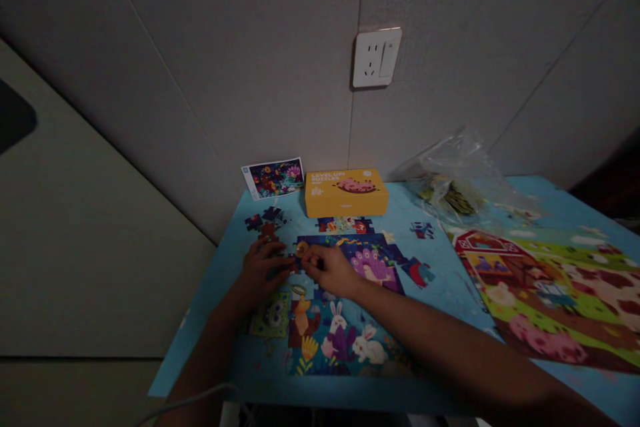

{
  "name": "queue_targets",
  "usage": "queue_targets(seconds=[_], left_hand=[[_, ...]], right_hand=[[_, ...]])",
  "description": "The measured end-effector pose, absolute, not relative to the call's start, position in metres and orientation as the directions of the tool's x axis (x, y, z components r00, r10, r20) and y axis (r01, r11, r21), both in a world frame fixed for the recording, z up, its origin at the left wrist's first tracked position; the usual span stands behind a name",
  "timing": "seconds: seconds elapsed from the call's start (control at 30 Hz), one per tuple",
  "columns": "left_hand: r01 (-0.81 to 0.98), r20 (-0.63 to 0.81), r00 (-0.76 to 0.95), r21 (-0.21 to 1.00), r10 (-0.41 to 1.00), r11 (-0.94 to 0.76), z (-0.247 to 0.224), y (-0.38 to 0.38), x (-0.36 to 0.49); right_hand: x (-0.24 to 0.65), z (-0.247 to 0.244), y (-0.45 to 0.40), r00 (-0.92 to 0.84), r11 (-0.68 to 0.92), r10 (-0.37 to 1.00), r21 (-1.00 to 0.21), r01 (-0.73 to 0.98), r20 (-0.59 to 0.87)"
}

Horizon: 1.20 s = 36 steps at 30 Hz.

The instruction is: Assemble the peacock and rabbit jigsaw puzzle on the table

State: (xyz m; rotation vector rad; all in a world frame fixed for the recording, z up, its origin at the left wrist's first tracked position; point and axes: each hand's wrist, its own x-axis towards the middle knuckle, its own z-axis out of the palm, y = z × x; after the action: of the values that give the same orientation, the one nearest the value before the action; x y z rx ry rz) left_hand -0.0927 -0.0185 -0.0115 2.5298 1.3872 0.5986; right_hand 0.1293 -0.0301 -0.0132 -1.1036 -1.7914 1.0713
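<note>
A partly joined jigsaw puzzle (pixel 345 313) lies on the blue tabletop, showing white rabbits, a fox and a purple, many-eyed creature. At its left edge, my left hand (pixel 263 270) rests with fingers apart, the fingertips touching dark puzzle pieces (pixel 294 263). Just right of it, my right hand (pixel 333 270) is closed in a pinch at the puzzle's upper left edge. What sits between its fingertips is small and mostly hidden, apparently a puzzle piece. Loose dark and brown pieces (pixel 270 217) lie beyond my left hand.
A yellow puzzle box (pixel 346 193) and a picture card (pixel 275 178) stand against the wall. A joined strip (pixel 345 225) and other pieces (pixel 423 230) lie behind and right of the puzzle. A plastic bag (pixel 450 187) and a farm puzzle (pixel 550 307) occupy the right side.
</note>
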Motion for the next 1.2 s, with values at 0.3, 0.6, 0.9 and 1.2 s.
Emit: queue_targets(seconds=[0.3, 0.6, 0.9, 1.2], left_hand=[[0.774, 0.227, 0.472, 0.357, 0.852, -0.523, -0.008, -0.019, -0.091], [0.759, 0.221, 0.523, 0.319, 0.823, -0.568, -0.002, -0.027, -0.09], [0.928, 0.42, 0.085, 0.298, 0.904, -0.225, -0.005, -0.013, -0.098], [0.974, 0.169, -0.009, 0.226, 0.986, -0.03, -0.005, -0.018, -0.097]], right_hand=[[0.129, -0.012, -0.03, -0.342, 0.278, 0.925, -0.909, 0.312, 0.166], [0.129, -0.012, -0.03, -0.339, 0.279, 0.927, -0.901, 0.332, 0.162], [0.13, -0.01, -0.031, -0.351, 0.279, 0.923, -0.903, 0.327, 0.159], [0.13, -0.01, -0.031, -0.357, 0.284, 0.92, -0.905, 0.316, 0.163]])
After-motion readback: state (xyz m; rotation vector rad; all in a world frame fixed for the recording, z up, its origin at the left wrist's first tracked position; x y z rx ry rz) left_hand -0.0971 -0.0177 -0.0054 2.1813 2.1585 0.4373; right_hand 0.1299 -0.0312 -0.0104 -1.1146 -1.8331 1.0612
